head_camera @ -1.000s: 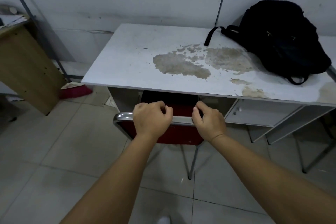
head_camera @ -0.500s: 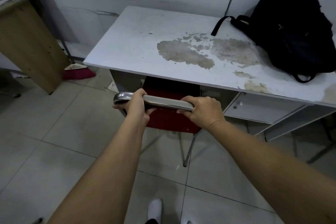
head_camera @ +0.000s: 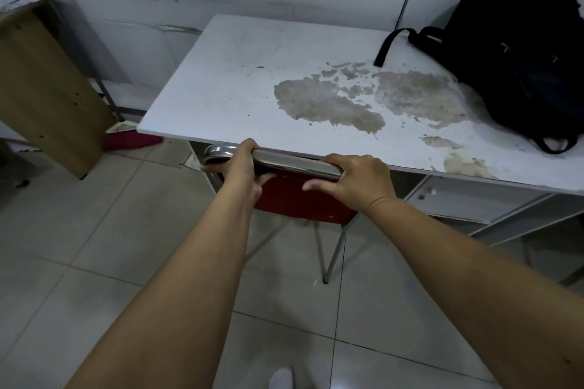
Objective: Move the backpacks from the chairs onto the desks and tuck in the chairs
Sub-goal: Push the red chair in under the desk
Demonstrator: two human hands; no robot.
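white desk (head_camera: 240,79) stained, black backpack (head_camera: 524,63) on it | grey tiled floor (head_camera: 79,262) | left hand (head_camera: 241,167), right hand (head_camera: 354,178) grip chair (head_camera: 297,196) backrest

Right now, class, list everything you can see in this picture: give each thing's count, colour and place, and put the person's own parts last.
Desk: one, white with brown worn patches, against the wall.
Backpack: one, black, on the desk's far right part.
Chair: one, red with a metal top rail, pushed up to the desk's front edge.
Wooden cabinet: one, brown, far left.
Red object: one, on the floor left of the desk; cannot tell what it is.
Floor tiles: grey, under everything.
Left hand: grips the chair's rail.
Right hand: grips the rail.
Foot: one, white sock, bottom edge.
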